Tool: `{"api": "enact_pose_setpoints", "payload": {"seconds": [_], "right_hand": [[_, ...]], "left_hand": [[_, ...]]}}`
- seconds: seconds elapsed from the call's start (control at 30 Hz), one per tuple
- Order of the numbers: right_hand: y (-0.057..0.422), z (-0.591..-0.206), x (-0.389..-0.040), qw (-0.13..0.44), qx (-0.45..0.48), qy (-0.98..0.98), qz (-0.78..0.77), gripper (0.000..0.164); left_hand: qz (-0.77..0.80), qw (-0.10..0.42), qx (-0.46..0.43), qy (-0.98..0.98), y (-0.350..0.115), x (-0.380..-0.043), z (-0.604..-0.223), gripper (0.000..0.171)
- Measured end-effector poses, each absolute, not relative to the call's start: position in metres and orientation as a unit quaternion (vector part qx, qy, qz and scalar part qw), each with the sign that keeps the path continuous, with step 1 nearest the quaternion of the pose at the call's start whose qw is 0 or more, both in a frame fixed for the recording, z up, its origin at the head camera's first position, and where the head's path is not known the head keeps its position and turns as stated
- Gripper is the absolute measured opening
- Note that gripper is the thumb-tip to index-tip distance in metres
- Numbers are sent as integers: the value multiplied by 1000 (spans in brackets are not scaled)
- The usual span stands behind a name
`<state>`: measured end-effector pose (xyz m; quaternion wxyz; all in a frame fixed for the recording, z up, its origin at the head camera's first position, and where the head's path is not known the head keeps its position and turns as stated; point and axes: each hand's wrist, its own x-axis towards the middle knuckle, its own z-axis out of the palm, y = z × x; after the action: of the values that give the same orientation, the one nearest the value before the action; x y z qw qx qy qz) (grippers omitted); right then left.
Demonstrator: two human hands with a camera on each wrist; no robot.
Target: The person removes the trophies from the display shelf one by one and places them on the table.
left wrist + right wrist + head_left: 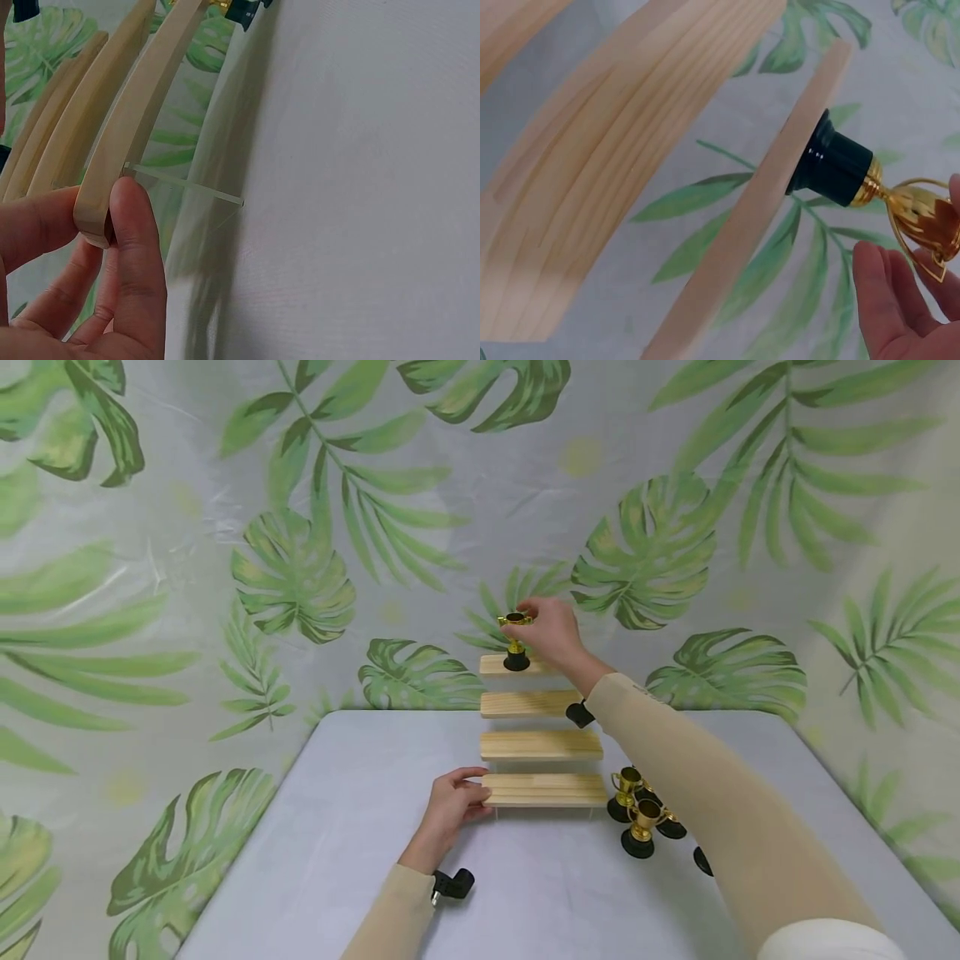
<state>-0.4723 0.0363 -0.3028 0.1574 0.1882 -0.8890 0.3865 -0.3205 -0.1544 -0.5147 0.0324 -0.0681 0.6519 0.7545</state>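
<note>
A small gold trophy (516,646) with a black base stands on the top step (491,667) of a four-step wooden display riser, near its left end. My right hand (552,633) holds the trophy by its cup. In the right wrist view the black base (832,163) meets the wooden step (742,225), and my fingers (877,292) are beside the gold cup. My left hand (447,806) grips the left end of the lowest step (543,791). The left wrist view shows the thumb (137,232) on one face of that step and fingers around the other.
Several more gold trophies (641,822) with black bases stand on the table at the riser's right, partly hidden by my right sleeve (697,793). Clear supports (187,184) hold up the lowest step. A leaf-print backdrop (292,568) hangs behind the white-covered table (360,793).
</note>
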Motion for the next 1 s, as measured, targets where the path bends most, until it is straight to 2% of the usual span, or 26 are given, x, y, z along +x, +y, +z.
{"api": "enact_pose_setpoints", "payload": {"seconds": [0.2, 0.73, 1.0], "right_hand": [[33, -305, -475, 163, 186, -883, 399, 41], [30, -307, -473, 195, 191, -884, 379, 34], [32, -304, -469, 193, 196, -883, 379, 33]], "left_hand": [[753, 31, -74, 653, -152, -323, -515, 39], [750, 34, -80, 656, -154, -324, -517, 39], [754, 34, -73, 652, -156, -323, -515, 39]]}}
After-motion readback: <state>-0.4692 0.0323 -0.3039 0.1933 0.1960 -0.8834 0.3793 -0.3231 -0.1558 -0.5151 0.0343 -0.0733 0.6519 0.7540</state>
